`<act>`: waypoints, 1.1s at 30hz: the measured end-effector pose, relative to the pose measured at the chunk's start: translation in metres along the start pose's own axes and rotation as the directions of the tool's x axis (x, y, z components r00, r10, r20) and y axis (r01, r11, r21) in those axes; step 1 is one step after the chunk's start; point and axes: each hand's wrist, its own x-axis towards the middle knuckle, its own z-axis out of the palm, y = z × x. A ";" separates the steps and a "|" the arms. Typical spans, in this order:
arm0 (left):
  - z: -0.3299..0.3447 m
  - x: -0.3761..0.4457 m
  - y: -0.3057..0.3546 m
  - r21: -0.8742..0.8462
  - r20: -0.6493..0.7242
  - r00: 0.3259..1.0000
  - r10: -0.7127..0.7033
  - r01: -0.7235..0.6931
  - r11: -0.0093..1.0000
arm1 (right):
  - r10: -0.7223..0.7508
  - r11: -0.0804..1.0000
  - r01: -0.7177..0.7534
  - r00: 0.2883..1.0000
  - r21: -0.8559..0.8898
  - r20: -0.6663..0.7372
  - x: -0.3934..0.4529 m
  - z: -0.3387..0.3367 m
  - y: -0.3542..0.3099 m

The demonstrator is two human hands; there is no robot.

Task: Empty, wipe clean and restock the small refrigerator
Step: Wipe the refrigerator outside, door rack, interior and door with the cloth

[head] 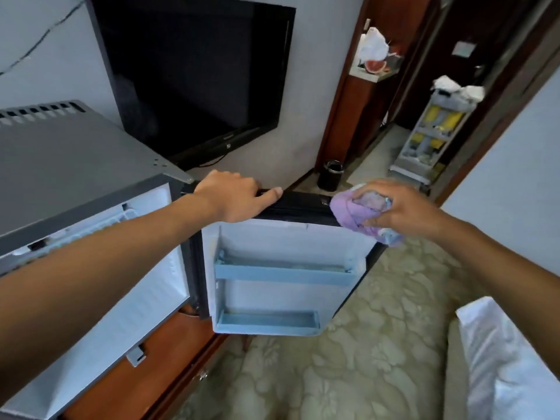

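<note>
Wiping with door shelves (285,274) bare, your right hand (403,210) bunches the purple cloth (351,213), left hand (233,195) grips the door (291,237); restocking remains

**A:** quick status on the small refrigerator (75,165)? how's it sitting?

**B:** grey cabinet with a vented strip at the back of the top, parked on a reddish wooden unit. The door (285,268) is swung wide open, white liner facing out, dark gasket round the edge. Two pale blue door shelves (285,275) can be seen, one mid-height, one at the bottom edge, nothing spotted in either.

**A:** and the cloth?

**B:** a purple cloth (357,215) is bunched up at the door's top outer corner. Interior walls look white; part of a wire rack is visible up top.
</note>
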 end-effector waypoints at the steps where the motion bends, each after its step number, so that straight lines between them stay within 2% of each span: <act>1: 0.001 0.000 -0.001 -0.002 0.000 1.000 0.007 -0.007 1.000 | 0.023 0.999 -0.024 0.999 -0.025 -0.027 -0.011 -0.005 0.007; 4: 0.002 0.001 -0.001 -0.010 -0.023 1.000 0.012 -0.012 1.000 | 0.146 0.983 -0.162 0.975 -0.081 -0.169 -0.049 -0.012 0.023; 6: 0.005 0.004 -0.002 0.003 -0.038 0.999 0.019 -0.018 1.000 | 0.300 0.946 -0.322 0.907 -0.030 -0.295 -0.080 -0.003 0.030; 7: 0.005 0.006 -0.002 0.009 -0.040 0.999 0.026 -0.025 1.000 | 0.377 0.923 -0.380 0.861 0.061 -0.342 -0.095 0.008 0.034; 8: 0.004 0.007 -0.002 0.011 -0.037 0.999 0.033 -0.033 0.999 | 0.457 0.889 -0.401 0.808 0.223 -0.371 -0.109 0.022 0.037; 10: -0.002 0.011 0.004 -0.010 -0.009 1.000 0.030 -0.030 1.000 | 0.580 0.778 -0.347 0.717 0.524 -0.386 -0.130 0.054 0.031; 14: -0.014 0.026 0.046 -0.109 0.077 0.991 0.109 -0.100 0.989 | 0.707 0.601 -0.242 0.605 0.762 -0.365 -0.132 0.106 0.016; 15: -0.014 0.033 0.063 -0.121 0.088 0.987 0.137 -0.126 0.985 | 0.731 0.532 -0.196 0.597 0.824 -0.330 -0.126 0.115 0.015; 17: -0.013 0.050 0.101 -0.167 0.116 0.976 0.186 -0.166 0.972 | 0.730 0.415 -0.090 0.626 0.905 -0.272 -0.110 0.126 0.013; 20: -0.010 0.076 0.147 -0.189 0.172 0.956 0.238 -0.205 0.960 | 0.717 0.291 -0.003 0.663 0.957 -0.216 -0.088 0.143 0.019; 22: -0.006 0.092 0.162 -0.149 0.167 0.963 0.212 -0.187 0.971 | 0.753 0.298 -0.030 0.622 0.954 -0.215 -0.076 0.158 0.022; 26: 0.002 0.109 0.162 -0.040 0.078 0.982 0.174 -0.171 0.984 | 0.741 0.483 0.006 0.530 0.876 -0.413 -0.049 0.183 0.032; 28: 0.003 0.116 0.159 -0.007 0.053 0.986 0.155 -0.155 0.988 | 0.723 0.532 0.010 0.515 0.847 -0.460 -0.039 0.197 0.043; 30: 0.004 0.123 0.157 0.013 0.041 0.989 0.140 -0.141 0.990 | 0.730 0.489 -0.049 0.569 0.871 -0.378 -0.033 0.235 0.068; 32: 0.005 0.130 0.156 0.027 0.025 0.993 0.115 -0.116 0.993 | 0.757 0.451 -0.151 0.586 0.880 -0.288 -0.032 0.281 0.091; 33: 0.006 0.133 0.154 0.026 0.016 0.995 0.099 -0.100 0.995 | 0.767 0.398 -0.208 0.610 0.894 -0.200 -0.033 0.299 0.100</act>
